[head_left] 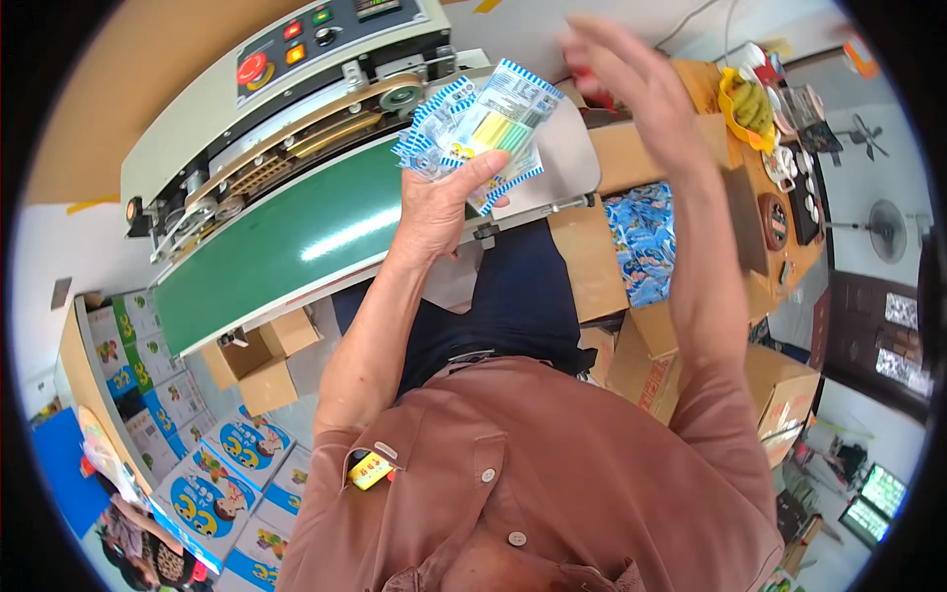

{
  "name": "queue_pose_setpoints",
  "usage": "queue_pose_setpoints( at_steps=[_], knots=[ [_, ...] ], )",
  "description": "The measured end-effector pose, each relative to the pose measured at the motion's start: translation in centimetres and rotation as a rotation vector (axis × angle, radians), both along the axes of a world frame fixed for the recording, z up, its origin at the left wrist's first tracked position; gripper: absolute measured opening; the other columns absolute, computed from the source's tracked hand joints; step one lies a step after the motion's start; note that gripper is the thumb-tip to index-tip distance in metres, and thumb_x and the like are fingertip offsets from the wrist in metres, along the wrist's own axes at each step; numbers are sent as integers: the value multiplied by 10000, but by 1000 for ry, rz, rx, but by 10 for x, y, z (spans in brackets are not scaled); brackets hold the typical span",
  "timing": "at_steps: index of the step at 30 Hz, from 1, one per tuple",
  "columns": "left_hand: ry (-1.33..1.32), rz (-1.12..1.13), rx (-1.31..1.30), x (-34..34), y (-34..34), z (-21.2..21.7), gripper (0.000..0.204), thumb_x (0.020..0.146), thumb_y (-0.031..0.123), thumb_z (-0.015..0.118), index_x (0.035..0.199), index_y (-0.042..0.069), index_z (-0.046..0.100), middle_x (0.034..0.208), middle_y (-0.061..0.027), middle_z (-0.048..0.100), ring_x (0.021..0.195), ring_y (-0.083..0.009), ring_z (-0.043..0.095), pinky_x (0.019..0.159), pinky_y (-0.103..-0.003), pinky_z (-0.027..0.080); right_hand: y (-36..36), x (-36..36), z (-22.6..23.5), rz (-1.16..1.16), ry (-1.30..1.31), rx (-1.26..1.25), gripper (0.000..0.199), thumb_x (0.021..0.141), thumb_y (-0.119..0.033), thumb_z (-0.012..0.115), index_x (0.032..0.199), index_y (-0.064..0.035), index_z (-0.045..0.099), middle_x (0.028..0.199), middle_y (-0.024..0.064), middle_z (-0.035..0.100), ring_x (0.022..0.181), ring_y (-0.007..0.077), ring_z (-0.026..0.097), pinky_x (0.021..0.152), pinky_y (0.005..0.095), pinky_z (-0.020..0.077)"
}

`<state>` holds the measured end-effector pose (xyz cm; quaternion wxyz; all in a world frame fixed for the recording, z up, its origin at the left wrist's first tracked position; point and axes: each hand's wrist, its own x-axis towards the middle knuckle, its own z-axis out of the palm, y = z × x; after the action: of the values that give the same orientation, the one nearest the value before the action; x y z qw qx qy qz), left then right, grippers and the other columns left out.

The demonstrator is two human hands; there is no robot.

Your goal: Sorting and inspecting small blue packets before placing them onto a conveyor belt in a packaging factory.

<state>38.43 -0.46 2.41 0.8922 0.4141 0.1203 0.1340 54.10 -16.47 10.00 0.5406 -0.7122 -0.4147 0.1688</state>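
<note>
My left hand (439, 209) is closed on a fanned bunch of small clear plastic packets (505, 116) with blue-and-white striped edges. The thumb presses on the front packet, through which yellow and green sticks show. This hand is above the right end of the green conveyor belt (296, 232) of a sealing machine (276, 109). Up and to the right, my right hand (641, 99) is raised with its fingers stretched out, somewhat blurred by motion. I see nothing held in it. Something red shows behind its fingers, too blurred to name.
An open cardboard box (582, 252) at my right holds many blue packets (641, 242). Beyond it, a wooden table (804, 259) bears a yellow basket (738, 99) of green fruit. Printed cartons (212, 503) are stacked at lower left, near another person (148, 553). A small open box (266, 365) sits below the belt.
</note>
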Motion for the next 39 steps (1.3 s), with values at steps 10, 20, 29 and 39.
queue_pose_setpoints(
  at_steps=[10,20,29,39],
  knots=[
    [48,-34,73,-17,4,-1,454,800,10,776,1216,14,593,1080,-100,688,883,-170,688,614,-294,607,45,-85,-87,-201,809,485,373,1046,-294,496,1297,-22,539,1203,86,640,1077,178,633,949,343,505],
    [189,141,30,-66,39,-19,475,821,26,757,1260,29,573,1093,-115,687,887,-193,701,602,-302,615,40,-65,-84,-292,912,344,414,1030,-379,511,1267,-42,544,1058,51,692,905,156,703,661,328,625],
    [186,280,78,-97,68,-17,479,814,-18,743,1259,7,567,1114,-140,686,914,-234,713,635,-323,639,62,-35,-94,-109,916,-78,341,947,-200,667,1215,1,599,1092,89,691,909,164,706,680,278,628],
    [248,338,69,-105,80,-14,509,779,-27,770,1246,-2,569,1086,-146,694,871,-230,720,592,-308,631,117,-44,-98,-40,929,-196,332,923,-160,695,1184,32,623,1104,110,689,918,176,703,720,283,623]
  ],
)
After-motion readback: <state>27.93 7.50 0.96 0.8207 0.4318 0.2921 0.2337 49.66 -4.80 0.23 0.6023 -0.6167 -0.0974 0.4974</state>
